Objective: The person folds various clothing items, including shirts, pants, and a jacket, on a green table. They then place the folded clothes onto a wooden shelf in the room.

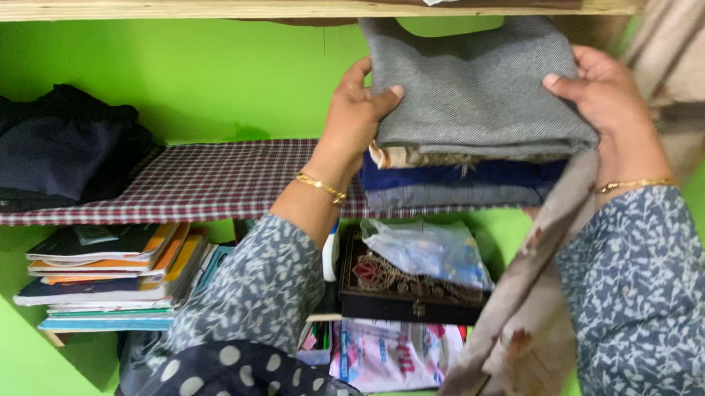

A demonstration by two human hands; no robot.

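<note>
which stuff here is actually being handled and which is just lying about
In hand:
- grey folded cloth, gripped by left hand and right hand
- stack of folded clothes under it

Lying about:
- dark clothes
- checked shelf cover
- pile of books
- dark box
- plastic bag

The scene is bright and evenly lit by soft, diffuse light from the front, with no glare. The green wall [228, 77] glows saturated. Faint shadows fall beneath the left hand [355, 115] on the checked shelf cloth [209, 180], and the lower shelves below both hands are dimmer. The right hand [606, 100] and nearby sleeves look slightly soft, the edges mildly blurred.
</note>
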